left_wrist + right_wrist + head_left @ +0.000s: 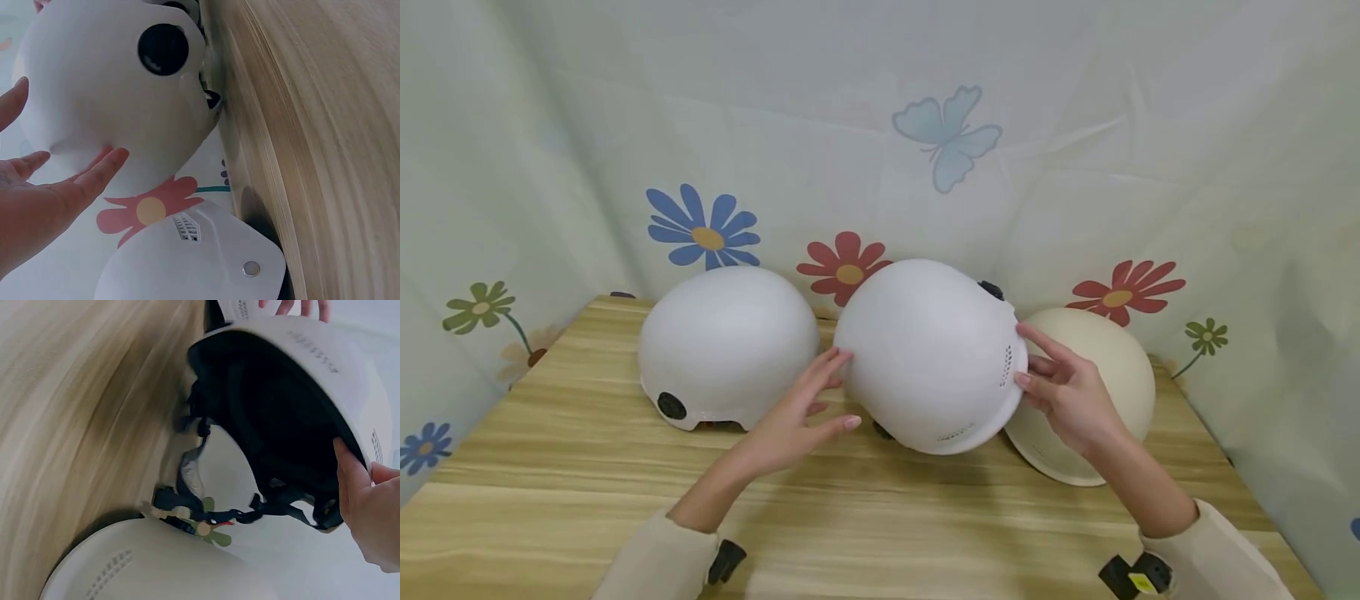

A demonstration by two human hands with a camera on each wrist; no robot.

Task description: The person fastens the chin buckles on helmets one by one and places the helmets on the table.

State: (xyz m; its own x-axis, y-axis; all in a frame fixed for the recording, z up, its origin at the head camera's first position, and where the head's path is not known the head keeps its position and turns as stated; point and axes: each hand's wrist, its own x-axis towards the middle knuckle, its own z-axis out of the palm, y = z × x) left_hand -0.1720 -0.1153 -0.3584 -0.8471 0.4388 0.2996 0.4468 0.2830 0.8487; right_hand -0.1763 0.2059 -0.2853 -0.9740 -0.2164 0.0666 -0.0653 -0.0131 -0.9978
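A white helmet [917, 358] in the middle of the table is tipped, its dark inside turned toward the right wrist view. My right hand [1071, 396] pinches its right rim, with fingers [350, 469] inside the edge and the thumb outside. The fingertips of my left hand [797, 412] rest against the helmet's left side, fingers fairly straight and spread. From the opening hangs a dark chin strap [190, 475]. Another white helmet [722, 342] sits close on the left. A cream helmet [1116, 375] lies on the right, partly hidden behind the right hand and middle helmet.
Under the helmets is a wood-grain table [865, 525]. A pale curtain [820, 125] printed with flowers and a butterfly hangs right behind it and along both sides.
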